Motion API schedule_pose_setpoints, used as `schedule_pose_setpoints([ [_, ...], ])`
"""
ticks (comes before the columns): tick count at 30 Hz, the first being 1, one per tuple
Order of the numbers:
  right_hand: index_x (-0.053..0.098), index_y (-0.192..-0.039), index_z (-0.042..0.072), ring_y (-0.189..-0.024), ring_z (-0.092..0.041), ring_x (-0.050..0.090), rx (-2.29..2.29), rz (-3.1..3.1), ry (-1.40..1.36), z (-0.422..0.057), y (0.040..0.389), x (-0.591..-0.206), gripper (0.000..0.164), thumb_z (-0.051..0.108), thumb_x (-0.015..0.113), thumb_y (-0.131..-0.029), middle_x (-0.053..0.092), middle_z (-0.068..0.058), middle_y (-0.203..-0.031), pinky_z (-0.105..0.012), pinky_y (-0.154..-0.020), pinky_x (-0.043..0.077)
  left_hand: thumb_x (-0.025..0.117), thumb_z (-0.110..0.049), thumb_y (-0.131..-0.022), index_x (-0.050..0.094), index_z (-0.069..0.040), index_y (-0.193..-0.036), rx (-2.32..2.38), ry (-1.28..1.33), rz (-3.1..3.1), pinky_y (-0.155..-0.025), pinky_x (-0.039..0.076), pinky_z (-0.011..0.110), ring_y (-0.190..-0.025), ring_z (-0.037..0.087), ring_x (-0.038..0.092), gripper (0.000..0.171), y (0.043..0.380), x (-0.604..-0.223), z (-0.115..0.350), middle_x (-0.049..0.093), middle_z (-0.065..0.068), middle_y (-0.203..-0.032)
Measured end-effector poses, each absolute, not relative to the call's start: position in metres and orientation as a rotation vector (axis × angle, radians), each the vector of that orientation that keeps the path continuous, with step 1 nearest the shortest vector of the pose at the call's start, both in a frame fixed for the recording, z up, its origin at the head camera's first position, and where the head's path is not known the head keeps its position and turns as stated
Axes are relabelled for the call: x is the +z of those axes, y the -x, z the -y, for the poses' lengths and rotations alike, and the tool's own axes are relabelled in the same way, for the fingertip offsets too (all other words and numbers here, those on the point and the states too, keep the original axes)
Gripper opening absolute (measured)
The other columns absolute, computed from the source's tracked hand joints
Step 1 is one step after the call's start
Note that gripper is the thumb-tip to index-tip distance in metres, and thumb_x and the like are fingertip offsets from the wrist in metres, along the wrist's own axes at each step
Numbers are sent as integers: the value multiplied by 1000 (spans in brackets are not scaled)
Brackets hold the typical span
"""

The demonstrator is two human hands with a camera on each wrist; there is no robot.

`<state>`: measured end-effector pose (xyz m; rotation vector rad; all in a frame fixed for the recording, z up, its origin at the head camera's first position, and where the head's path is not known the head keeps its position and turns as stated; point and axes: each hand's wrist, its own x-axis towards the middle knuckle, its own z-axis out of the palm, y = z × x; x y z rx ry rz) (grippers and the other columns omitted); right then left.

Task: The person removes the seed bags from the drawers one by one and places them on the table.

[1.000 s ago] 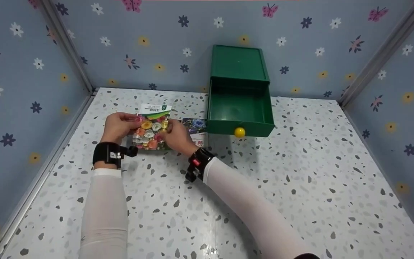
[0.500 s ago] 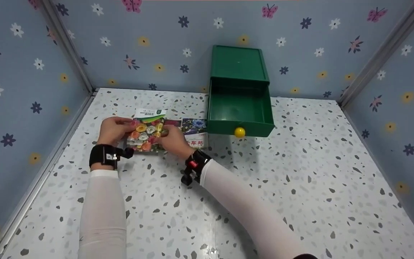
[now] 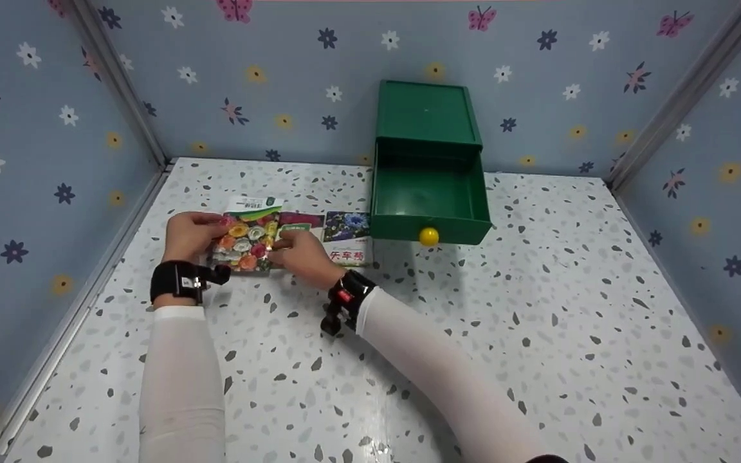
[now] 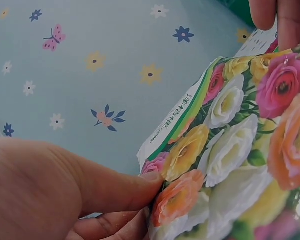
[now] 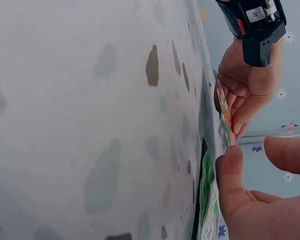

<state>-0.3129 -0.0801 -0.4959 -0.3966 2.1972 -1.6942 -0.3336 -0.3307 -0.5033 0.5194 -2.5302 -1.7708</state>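
Note:
A seed packet (image 3: 245, 241) printed with orange, yellow, white and pink flowers is near the left end of the table. My left hand (image 3: 189, 236) pinches its left edge, thumb on the printed face and fingers behind, as the left wrist view shows. At the packet's right edge is my right hand (image 3: 309, 257). In the right wrist view its thumb (image 5: 290, 155) stands apart from the forefinger (image 5: 231, 170), whose tip is right at the packet's edge. Behind the right hand lies a dark red and green packet (image 3: 301, 220), partly hidden.
A packet with blue flowers (image 3: 347, 226) lies flat, beside the green box (image 3: 428, 112). The box's drawer (image 3: 402, 229) is pulled out, with a yellow knob (image 3: 429, 236) on its front. Flower-patterned walls (image 3: 280, 77) border the speckled table (image 3: 538, 321).
The flowered packet has moved left and slightly toward me with my left hand, uncovering the dark red packet. My right hand has followed left, and its thumb has come off the packet.

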Motion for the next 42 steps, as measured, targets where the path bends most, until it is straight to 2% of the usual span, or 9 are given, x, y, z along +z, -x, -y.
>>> schedule_pose_setpoints([
  [6,40,-165,-12,-123,-30,75,-1713,-2122,451,81,313,-499,72,3,73,-104,65,-27,-150,-31,-96,63,77,-23,-108,67,0,-150,-1732,-537,2548,-94,54,33,-112,22,66,49,332,-504,335,63,19,-144],
  [16,42,-165,-9,-116,-27,76,-1664,-2148,455,80,308,-499,75,7,78,-102,62,-27,-153,-30,-92,64,72,-15,-110,66,2,-151,-1769,-521,2499,-91,59,33,-108,24,68,45,327,-505,334,64,20,-139],
  [23,38,-168,-8,-131,-33,70,-1657,-2110,460,77,307,-499,75,9,76,-105,59,-27,-157,-31,-96,62,71,-12,-109,65,3,-151,-1756,-558,2460,-92,58,33,-111,24,67,45,332,-507,330,61,22,-144],
  [26,39,-167,-8,-133,-33,68,-1653,-2116,465,76,307,-498,76,10,77,-104,59,-27,-157,-31,-97,62,71,-14,-109,65,3,-151,-1707,-574,2490,-92,56,33,-112,25,65,45,334,-508,330,62,22,-144],
  [35,41,-166,-8,-117,-27,75,-1653,-2144,462,77,307,-499,77,10,79,-102,64,-25,-151,-36,-96,64,70,-16,-109,68,4,-146,-1496,-551,2608,-102,53,46,-123,37,63,42,337,-508,330,65,27,-145],
  [42,42,-167,-5,-132,-27,68,-1560,-2246,503,74,306,-499,80,18,81,-102,67,-20,-150,-30,-98,60,70,-20,-109,71,6,-140,-1376,-510,2692,-91,55,44,-111,38,67,40,334,-501,328,70,28,-133],
])
